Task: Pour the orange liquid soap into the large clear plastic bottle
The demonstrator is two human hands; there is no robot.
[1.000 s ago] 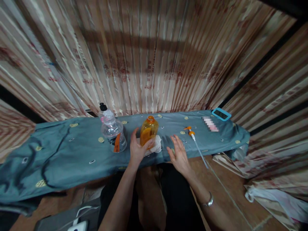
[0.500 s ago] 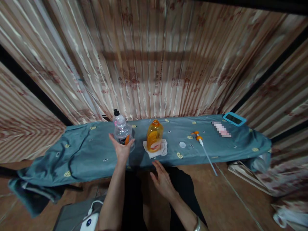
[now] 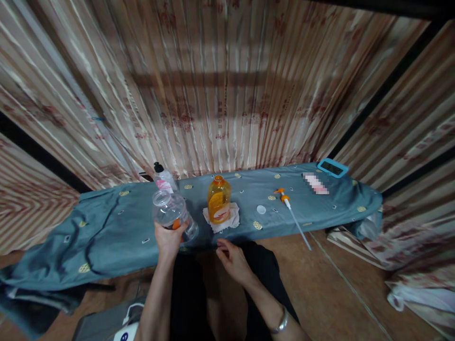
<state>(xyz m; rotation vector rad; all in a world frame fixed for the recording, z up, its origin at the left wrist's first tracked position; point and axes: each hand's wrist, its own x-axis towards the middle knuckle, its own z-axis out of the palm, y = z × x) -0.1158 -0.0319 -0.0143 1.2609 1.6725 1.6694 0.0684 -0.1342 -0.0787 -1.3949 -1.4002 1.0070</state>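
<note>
Along the near edge of cloth [image 3: 124, 234], left hand [image 3: 168, 237] clamps round clear bottle [image 3: 170, 210]; right hand [image 3: 232, 260] hangs apart, loosely curled, before amber bottle [image 3: 219, 199], upright on tissue [image 3: 234, 219]. Black-capped bottle [image 3: 165, 181] behind clear one. Rightward: white disc [image 3: 261, 209], orange pump [image 3: 285, 201], blue-framed display [image 3: 333, 167].

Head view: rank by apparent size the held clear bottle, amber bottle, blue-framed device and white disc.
1. Held clear bottle, partly hidden by the left hand
2. Amber bottle
3. Blue-framed device
4. White disc
</note>
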